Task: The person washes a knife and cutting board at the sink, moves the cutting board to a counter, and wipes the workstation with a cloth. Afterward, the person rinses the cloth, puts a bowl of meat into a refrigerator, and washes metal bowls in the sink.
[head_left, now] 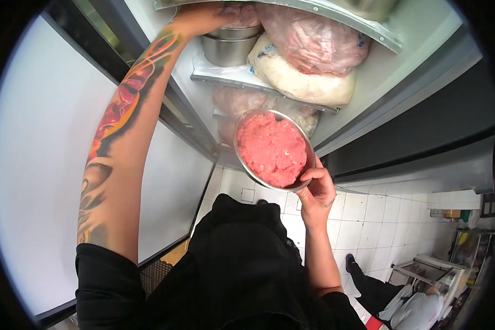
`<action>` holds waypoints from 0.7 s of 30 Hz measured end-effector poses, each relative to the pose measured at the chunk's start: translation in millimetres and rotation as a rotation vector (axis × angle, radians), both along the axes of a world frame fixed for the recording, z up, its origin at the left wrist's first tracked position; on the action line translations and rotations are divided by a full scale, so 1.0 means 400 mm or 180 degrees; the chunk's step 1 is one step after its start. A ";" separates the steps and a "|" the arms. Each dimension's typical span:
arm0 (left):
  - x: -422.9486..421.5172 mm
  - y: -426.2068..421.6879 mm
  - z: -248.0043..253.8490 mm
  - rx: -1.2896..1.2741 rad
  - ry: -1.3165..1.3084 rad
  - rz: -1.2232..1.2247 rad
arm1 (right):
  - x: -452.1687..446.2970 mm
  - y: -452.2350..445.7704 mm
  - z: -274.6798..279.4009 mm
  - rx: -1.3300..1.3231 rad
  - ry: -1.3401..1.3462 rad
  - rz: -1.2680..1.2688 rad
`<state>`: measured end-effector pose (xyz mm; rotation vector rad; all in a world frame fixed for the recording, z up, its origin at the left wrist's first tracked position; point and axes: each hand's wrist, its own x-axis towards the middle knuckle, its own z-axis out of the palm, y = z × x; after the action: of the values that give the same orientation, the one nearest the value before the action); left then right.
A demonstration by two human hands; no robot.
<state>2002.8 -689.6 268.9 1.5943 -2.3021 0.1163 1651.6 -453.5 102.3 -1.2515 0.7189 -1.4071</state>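
Observation:
My right hand grips the rim of a round metal bowl, thumb outside and fingers over the edge. Pink ground meat fills the bowl, which tilts toward me in front of the open fridge. My tattooed left arm reaches up into the fridge. There my left hand is at a plastic-wrapped lump of pale meat atop stacked metal containers; its fingers are mostly hidden. To their right, a clear bag of pink meat rests on a whitish filled bag.
More bagged meat lies on the lower shelf, behind the bowl. Metal shelf edges cross the fridge. The white door stands open at left. Another person is at the lower right near a metal cart, on white floor tiles.

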 end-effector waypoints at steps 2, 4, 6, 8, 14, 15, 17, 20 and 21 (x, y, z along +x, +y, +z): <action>0.009 -0.038 -0.031 -0.0259 0.0144 0.0001 | 0.010 -0.031 0.011 -0.0196 -0.0068 -0.0070; 0.008 -0.061 -0.072 -0.0345 0.0503 0.0283 | 0.018 -0.061 0.032 -0.0138 -0.0017 -0.0036; 0.012 -0.066 -0.095 -0.1046 0.0514 0.0511 | 0.047 -0.095 0.076 -0.0187 -0.0057 -0.0062; 0.008 -0.066 -0.118 -0.1417 0.0442 0.0516 | 0.078 -0.132 0.121 -0.0254 0.0091 -0.0166; 0.015 -0.070 -0.172 -0.1569 0.0257 0.0679 | 0.196 -0.264 0.243 -0.0357 -0.0133 -0.0281; 0.016 -0.061 -0.172 -0.1553 0.0286 0.0673 | 0.215 -0.280 0.261 -0.0306 -0.0209 -0.0281; 0.021 -0.053 -0.173 -0.1561 0.0352 0.0656 | 0.241 -0.292 0.290 -0.0308 -0.0305 -0.0281; 0.017 -0.039 -0.149 -0.1586 0.0613 0.0449 | 0.256 -0.285 0.296 -0.0246 -0.0308 -0.0262; 0.019 -0.037 -0.143 -0.1590 0.0756 0.0310 | 0.254 -0.275 0.293 -0.0271 -0.0316 -0.0259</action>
<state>2010.3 -704.3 211.8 1.3727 -1.8301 0.4600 1753.0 -563.6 219.5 -1.2201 0.6541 -1.5694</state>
